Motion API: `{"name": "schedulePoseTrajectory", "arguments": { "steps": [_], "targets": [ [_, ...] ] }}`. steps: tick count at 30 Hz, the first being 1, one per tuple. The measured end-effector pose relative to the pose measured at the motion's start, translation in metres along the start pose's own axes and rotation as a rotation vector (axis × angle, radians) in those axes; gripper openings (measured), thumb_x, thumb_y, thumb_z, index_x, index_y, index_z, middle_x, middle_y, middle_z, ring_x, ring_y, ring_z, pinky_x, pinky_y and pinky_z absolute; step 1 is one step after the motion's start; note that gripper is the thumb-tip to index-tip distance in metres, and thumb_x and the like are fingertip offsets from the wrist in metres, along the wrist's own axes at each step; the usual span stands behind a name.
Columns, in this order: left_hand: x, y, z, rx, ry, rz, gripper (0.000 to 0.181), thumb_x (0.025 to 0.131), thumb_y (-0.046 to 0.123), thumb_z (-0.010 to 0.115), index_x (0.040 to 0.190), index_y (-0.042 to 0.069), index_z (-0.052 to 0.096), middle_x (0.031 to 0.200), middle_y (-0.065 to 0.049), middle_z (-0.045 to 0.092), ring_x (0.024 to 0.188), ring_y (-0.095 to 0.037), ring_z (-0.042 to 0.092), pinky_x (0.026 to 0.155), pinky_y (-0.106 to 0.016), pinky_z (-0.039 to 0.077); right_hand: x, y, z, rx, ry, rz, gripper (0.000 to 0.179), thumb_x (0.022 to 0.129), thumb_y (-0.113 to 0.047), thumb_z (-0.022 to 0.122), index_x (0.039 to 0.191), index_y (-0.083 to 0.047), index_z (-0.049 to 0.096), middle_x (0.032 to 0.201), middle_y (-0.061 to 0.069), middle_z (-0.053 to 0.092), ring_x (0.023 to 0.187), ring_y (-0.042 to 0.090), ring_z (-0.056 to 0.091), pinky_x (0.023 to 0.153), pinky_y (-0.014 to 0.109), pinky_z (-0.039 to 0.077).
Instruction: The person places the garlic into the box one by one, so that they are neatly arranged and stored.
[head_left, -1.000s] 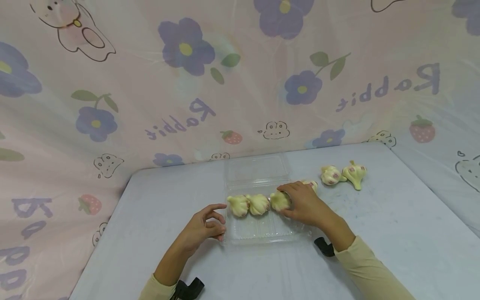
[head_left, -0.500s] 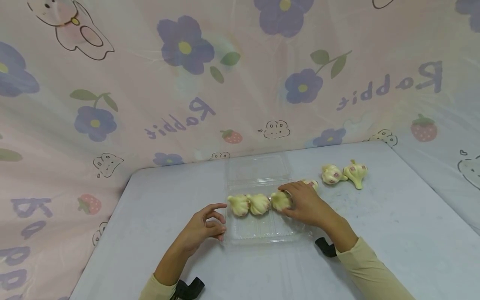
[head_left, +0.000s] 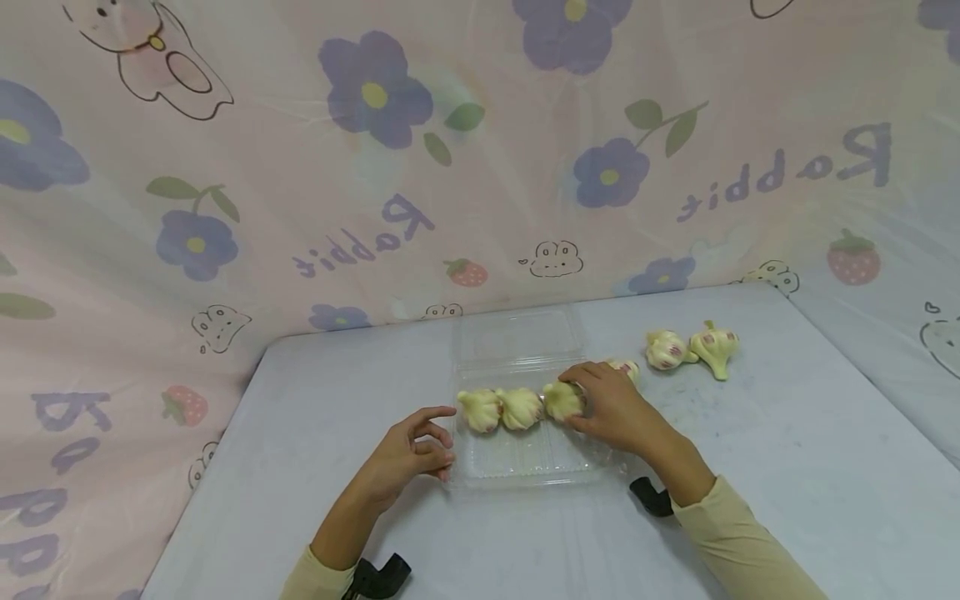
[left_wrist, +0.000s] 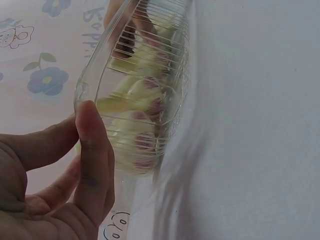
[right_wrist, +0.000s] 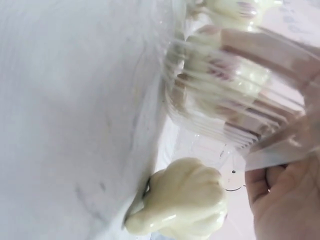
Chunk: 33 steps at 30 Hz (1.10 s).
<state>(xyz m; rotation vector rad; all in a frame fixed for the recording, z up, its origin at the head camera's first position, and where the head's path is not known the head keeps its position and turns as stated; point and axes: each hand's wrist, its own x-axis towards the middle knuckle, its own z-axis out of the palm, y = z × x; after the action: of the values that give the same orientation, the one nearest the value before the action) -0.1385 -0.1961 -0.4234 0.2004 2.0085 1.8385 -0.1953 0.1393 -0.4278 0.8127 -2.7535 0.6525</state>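
Note:
A clear plastic clamshell box [head_left: 510, 479] lies with its lid folded back on the white table. Along its back half sit two pale garlic bulbs [head_left: 500, 410], side by side. My right hand [head_left: 611, 408] holds a third garlic bulb [head_left: 562, 402] in the same row, thumb at the near side and fingers over the far side. Through the ribbed wall, the right wrist view shows this held bulb [right_wrist: 220, 75] between the fingers. My left hand [head_left: 412, 450] is at the box's left side, fingers loosely bent, fingertips right at the rim [left_wrist: 82, 92].
Another garlic bulb [head_left: 626, 369] lies outside the box, partly hidden behind my right hand. Farther right, two garlic bulbs [head_left: 690, 348] touch each other. The box's clear lid [head_left: 517, 337] reaches toward the printed curtain [head_left: 487, 167]. Black wrist mounts [head_left: 381, 577] hang under both forearms.
Apart from a slight shift of the head view, nothing has moved: my right hand stays on the third bulb and my left hand stays by the box's edge.

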Motion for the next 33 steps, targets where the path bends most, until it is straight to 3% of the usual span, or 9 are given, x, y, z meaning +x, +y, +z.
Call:
{"name": "schedulePoseTrajectory", "arguments": {
  "steps": [6,12,17,33],
  "targets": [
    [-0.002,-0.002,-0.001,-0.012,0.013,-0.006,0.067,0.089,-0.004,0.068,0.149,0.002,0.038,0.098,-0.005,0.054,0.072,-0.014,0.066,0.069,-0.027,0.061,-0.001,-0.002,-0.012,0.111,-0.013,0.048,0.058,0.077,-0.022,0.086,0.128,-0.005,0.062,0.130,0.013,0.061,0.121,0.036,0.058,0.101,0.054,0.049],
    [-0.003,-0.001,-0.002,0.004,0.013,0.001,0.066,0.089,-0.004,0.068,0.148,0.003,0.040,0.098,-0.006,0.053,0.071,-0.014,0.066,0.069,-0.028,0.061,-0.013,0.012,-0.027,0.188,0.023,0.167,0.050,0.088,-0.024,0.077,0.132,-0.008,0.059,0.126,0.012,0.062,0.109,0.033,0.062,0.089,0.050,0.054],
    [-0.004,-0.001,-0.001,0.001,0.014,0.003,0.066,0.089,-0.003,0.069,0.148,0.003,0.040,0.097,-0.006,0.054,0.072,-0.015,0.066,0.069,-0.028,0.061,-0.025,0.032,-0.038,0.192,0.050,0.233,0.048,0.090,-0.021,0.075,0.132,-0.005,0.058,0.125,0.016,0.062,0.108,0.034,0.061,0.091,0.052,0.053],
    [0.000,-0.002,-0.001,-0.002,0.017,0.011,0.066,0.088,-0.006,0.067,0.148,0.002,0.040,0.097,-0.005,0.053,0.070,-0.013,0.065,0.068,-0.028,0.061,-0.032,0.064,-0.053,0.120,0.004,0.246,0.040,0.088,-0.019,0.076,0.122,-0.001,0.063,0.123,0.021,0.063,0.112,0.041,0.060,0.094,0.056,0.050]
  ]
}}
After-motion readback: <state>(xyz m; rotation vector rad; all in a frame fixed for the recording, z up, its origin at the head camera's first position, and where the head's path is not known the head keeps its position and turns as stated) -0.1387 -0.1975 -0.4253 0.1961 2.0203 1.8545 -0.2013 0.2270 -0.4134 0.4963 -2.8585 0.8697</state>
